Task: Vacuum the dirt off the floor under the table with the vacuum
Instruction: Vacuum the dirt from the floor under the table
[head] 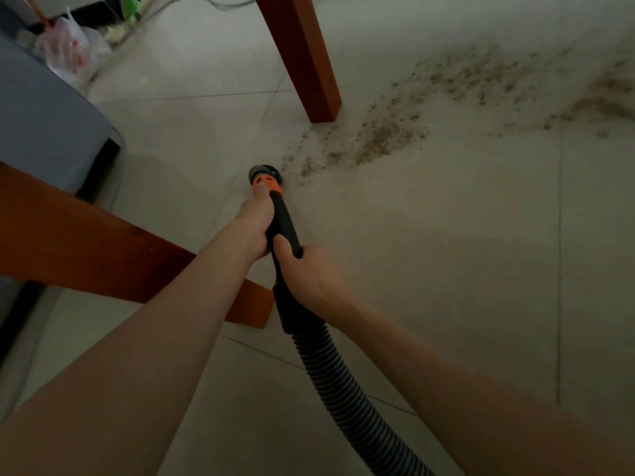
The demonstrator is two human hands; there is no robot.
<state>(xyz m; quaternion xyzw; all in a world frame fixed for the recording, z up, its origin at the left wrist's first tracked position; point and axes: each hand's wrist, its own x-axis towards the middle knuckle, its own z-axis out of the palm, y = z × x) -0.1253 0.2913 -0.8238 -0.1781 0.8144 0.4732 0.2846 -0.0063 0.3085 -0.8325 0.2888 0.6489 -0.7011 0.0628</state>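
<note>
Gripping vacuum wand (284, 224) with left hand (255, 224) and right hand (307, 273), fingers curled round it; brush nozzle (264, 174) at near edge of dirt (378, 140) beside table leg (302, 60). Next, probably: sweeping forward and rightward across the scatter.

A black vacuum wand (285, 221) with an orange collar is slanting across mid-frame, its round brush head (266, 173) touching the pale tiled floor (446, 269). Brown dirt (378, 142) is lying scattered from the brush toward the upper right.

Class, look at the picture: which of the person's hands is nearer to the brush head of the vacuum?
Left. The left hand grips the wand just behind the orange collar, next to the brush head. The right hand grips further back, near the hose.
</note>
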